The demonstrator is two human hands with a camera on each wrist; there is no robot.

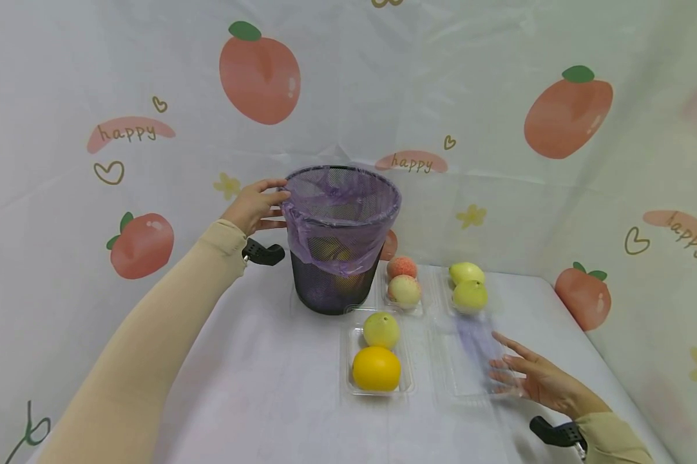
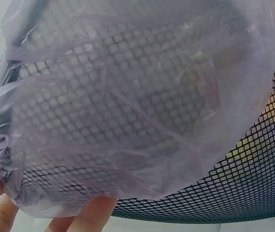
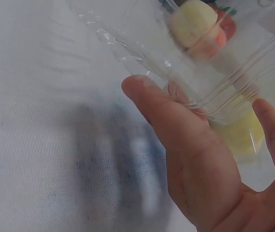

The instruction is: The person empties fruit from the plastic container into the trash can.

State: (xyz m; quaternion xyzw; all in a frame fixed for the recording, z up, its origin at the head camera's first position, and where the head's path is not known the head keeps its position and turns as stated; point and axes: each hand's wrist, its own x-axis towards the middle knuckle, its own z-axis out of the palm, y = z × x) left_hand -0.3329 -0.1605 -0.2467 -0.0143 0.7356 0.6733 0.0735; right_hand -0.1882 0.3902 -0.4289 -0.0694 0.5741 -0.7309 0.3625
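A: Head view first. What sits centre frame?

B: Black mesh wastebasket [image 1: 337,258] lined with a purple plastic bag [image 1: 339,219], standing on the white table [image 1: 256,386]. Fruit shows dimly through the mesh. The left hand [image 1: 257,206], centre left of frame, rests against the basket's rim and the folded-over bag, fingers fairly straight, not curled round anything.

A: Lower half?

B: Three clear trays with fruit. Nearest, lower centre: an orange [image 1: 376,368] with a yellow-green fruit [image 1: 381,330] behind it. Further back, just right of the basket: two peaches [image 1: 403,278]. Right of those: two green-yellow fruits [image 1: 468,287]. An empty clear plastic tray [image 1: 470,364] lies lower right, blurred. The right hand [image 1: 534,377] is at its right edge, fingers spread and straight, touching or just above it; I cannot tell which.

A: Left wrist view?

B: Frame filled by the bag [image 2: 142,111] draped over the mesh wall [image 2: 243,193]. Fingertips [image 2: 96,210] at the bottom edge press on the bag's lower hem. Orange and yellow patches show through the mesh at right.

A: Right wrist view?

B: Right hand [image 3: 200,164] in the lower right, open, thumb extended. The empty tray [image 3: 214,82] crosses the upper right, its rim against the fingers. Blurred fruit shows through the plastic. No closed grip visible.
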